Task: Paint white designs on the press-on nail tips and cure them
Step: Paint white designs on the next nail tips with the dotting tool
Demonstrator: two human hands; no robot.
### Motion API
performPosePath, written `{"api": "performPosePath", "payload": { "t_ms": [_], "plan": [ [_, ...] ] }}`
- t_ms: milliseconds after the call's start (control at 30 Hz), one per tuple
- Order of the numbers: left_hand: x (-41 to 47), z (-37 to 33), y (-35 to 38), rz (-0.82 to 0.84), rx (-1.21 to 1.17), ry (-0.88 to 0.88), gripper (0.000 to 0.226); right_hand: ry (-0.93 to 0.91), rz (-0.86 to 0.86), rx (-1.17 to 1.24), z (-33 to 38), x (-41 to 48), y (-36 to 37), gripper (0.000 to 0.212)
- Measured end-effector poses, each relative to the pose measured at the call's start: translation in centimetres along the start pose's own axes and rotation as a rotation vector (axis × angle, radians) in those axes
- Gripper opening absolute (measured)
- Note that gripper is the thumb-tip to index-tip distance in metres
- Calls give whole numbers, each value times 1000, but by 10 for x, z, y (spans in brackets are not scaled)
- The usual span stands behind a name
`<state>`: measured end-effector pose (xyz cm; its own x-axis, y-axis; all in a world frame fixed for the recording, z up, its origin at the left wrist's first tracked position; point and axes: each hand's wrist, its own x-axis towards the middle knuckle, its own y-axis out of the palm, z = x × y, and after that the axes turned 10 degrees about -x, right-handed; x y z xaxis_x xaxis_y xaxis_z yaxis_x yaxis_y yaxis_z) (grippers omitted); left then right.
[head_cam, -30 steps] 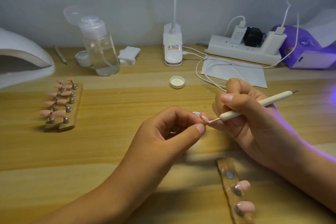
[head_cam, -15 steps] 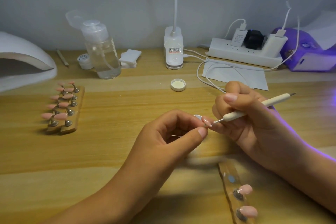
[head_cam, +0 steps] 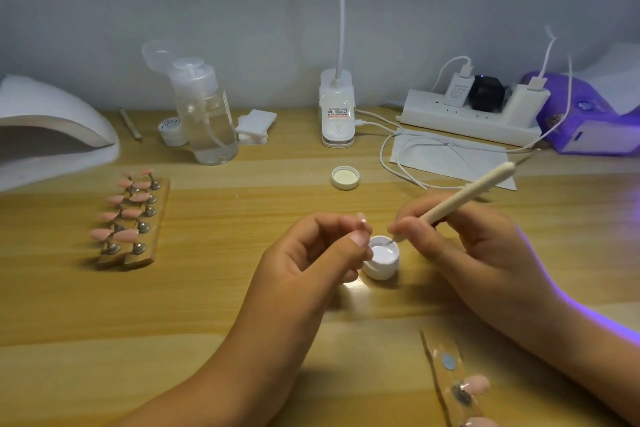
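Nail tips [head_cam: 476, 385], pink: two noted on the wooden strip [head_cam: 446, 345] nearest me, at the lower right of the table [head_cam: 207, 305]. A round metal disc shows farther along that strip.

My left hand [head_cam: 311, 263] pinches a single nail tip [head_cam: 362, 221] between thumb and forefinger, just left of the pot [head_cam: 381, 267]. Its end looks whitish; the detail is too blurred to confirm.

My right hand [head_cam: 460, 246] grips the dotting pen [head_cam: 467, 196] pencil-fashion, shaft slanting up to the right. The pen's fine point is down in the white gel inside the pot. The pot stands on the table between both hands.

Beyond it lies a white lid [head_cam: 345, 177], inside up. To the left, a wooden rack [head_cam: 161, 204] carries two rows of pink tips on metal stands. Farther left sits a white curing lamp [head_cam: 52, 128].

Along the wall stand a pump bottle [head_cam: 207, 114], a lamp base [head_cam: 336, 111], a power strip [head_cam: 460, 121] and a purple device [head_cam: 588, 121] giving off violet light.
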<state>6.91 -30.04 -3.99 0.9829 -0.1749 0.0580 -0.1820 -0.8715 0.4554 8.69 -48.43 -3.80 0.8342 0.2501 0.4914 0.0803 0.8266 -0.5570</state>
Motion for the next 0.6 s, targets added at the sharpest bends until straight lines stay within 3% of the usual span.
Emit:
{"api": "performPosePath", "payload": {
  "t_ms": [600],
  "plan": [
    [0,-2,-2,-20,-43,-25,21,-6,113,-126,-5,2,2,22]
  ]
}}
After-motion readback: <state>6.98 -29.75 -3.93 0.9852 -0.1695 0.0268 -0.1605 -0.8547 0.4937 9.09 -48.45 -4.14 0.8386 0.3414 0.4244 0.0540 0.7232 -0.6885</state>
